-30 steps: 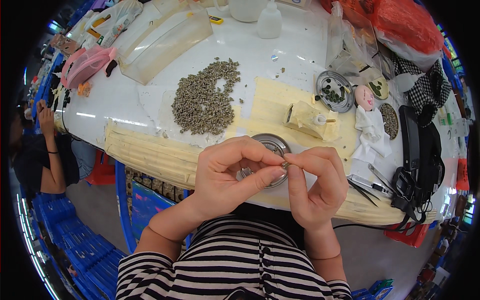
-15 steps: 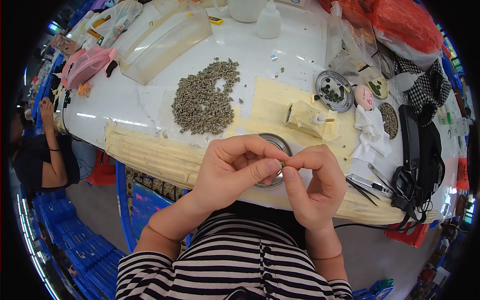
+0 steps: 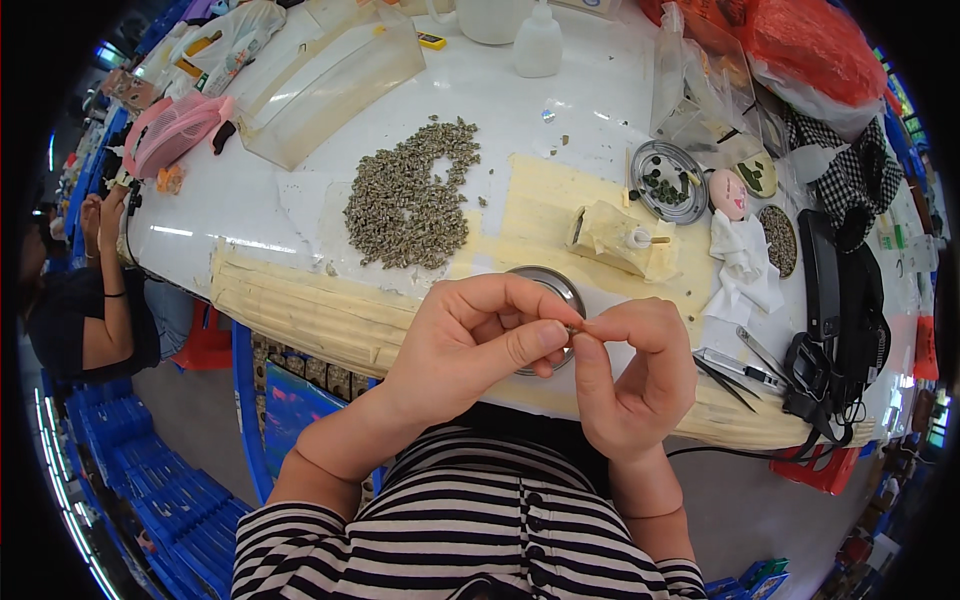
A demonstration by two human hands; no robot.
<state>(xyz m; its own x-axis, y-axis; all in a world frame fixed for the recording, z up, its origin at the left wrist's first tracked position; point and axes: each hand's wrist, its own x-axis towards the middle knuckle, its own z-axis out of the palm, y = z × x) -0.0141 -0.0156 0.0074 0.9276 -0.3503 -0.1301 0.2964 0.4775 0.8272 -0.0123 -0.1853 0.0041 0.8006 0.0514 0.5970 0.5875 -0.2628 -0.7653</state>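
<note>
My left hand (image 3: 475,335) pinches a tiny metallic piece (image 3: 573,332) between thumb and forefinger. Meeting it there, my right hand (image 3: 638,375) has its thumb and forefinger closed at the same piece, which the fingertips mostly cover. Both hands are held over a round metal dish (image 3: 545,275), partly hidden beneath them. A large heap of small grey-brown metallic parts (image 3: 405,205) lies on the white table, beyond my left hand. Past my right hand stands a tape-covered block (image 3: 620,240) with a white nozzle-like piece and a thin rod on it.
Tweezers (image 3: 725,380) and a utility knife (image 3: 740,367) lie right of my hands, near black straps (image 3: 815,375). Farther back are a round tray of dark bits (image 3: 668,185), a white tissue (image 3: 745,265) and a white squeeze bottle (image 3: 538,42). Another person (image 3: 100,310) sits at left.
Both my hands have shifted slightly down and to the right, still pinching together. At left, the other person's hands have moved a little.
</note>
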